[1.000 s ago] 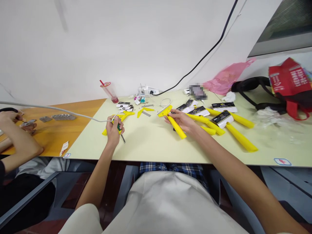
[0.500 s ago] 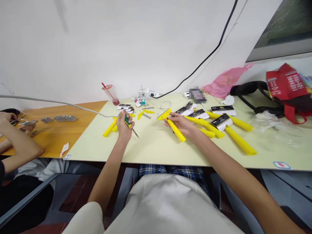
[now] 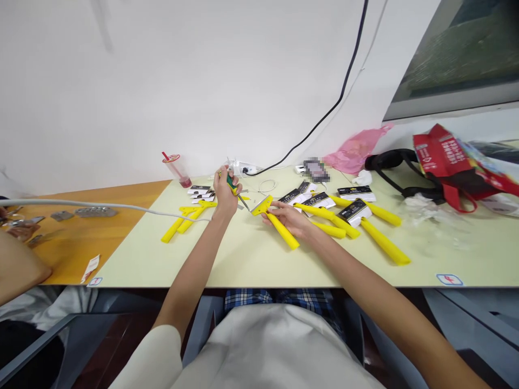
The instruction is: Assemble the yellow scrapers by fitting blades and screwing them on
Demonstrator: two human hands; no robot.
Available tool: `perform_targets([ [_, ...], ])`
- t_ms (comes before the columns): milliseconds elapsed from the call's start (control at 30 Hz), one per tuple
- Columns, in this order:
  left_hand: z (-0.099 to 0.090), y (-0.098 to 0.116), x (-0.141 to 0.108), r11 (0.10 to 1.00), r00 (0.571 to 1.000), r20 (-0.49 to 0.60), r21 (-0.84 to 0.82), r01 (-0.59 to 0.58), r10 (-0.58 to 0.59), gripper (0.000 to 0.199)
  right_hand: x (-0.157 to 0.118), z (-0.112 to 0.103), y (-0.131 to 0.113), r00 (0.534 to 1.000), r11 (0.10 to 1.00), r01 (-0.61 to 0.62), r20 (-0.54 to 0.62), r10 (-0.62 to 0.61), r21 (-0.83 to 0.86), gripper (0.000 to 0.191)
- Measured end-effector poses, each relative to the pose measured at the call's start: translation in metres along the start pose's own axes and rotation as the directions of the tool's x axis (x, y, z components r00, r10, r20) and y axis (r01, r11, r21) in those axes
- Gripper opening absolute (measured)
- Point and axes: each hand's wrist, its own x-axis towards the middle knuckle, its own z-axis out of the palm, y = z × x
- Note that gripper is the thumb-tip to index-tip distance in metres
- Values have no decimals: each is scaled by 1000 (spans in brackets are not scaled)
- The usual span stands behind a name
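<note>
My left hand [image 3: 225, 193] is closed around the green and yellow handle of a screwdriver [image 3: 244, 203]. Its thin metal shaft points down to the right, with the tip close to the head of a yellow scraper [image 3: 284, 229]; whether they touch I cannot tell. My right hand [image 3: 286, 217] grips that scraper near its head, the handle slanting down towards me. Left of my left hand lie yellow scraper handles [image 3: 174, 229] beside black and white packaging cards [image 3: 199, 192]. Several more yellow scrapers [image 3: 385, 243], some with black and white cards [image 3: 354, 212], lie right of my right hand.
A tilted plastic cup [image 3: 178, 170] with a red straw stands at the back left. Behind are a power strip [image 3: 247, 168], a pink bag [image 3: 359, 148] and a red bag [image 3: 441, 156]. A grey cable [image 3: 121, 206] crosses at left, near another person's arm [image 3: 22, 265].
My left hand has moved right with the screwdriver, bringing its tip to the scraper's head. My right hand still holds the scraper. The view has shifted slightly.
</note>
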Motion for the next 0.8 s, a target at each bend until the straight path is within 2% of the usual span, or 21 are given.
perform_targets([
  [267, 19, -12, 2, 998, 1000, 13, 63, 5, -6, 38, 1, -1, 3, 1000, 1000, -12, 11, 12, 22, 39],
  [800, 18, -36, -3, 999, 998, 44, -5, 35, -35, 44, 1, -1, 3, 1000, 1000, -11, 19, 11, 25, 39],
])
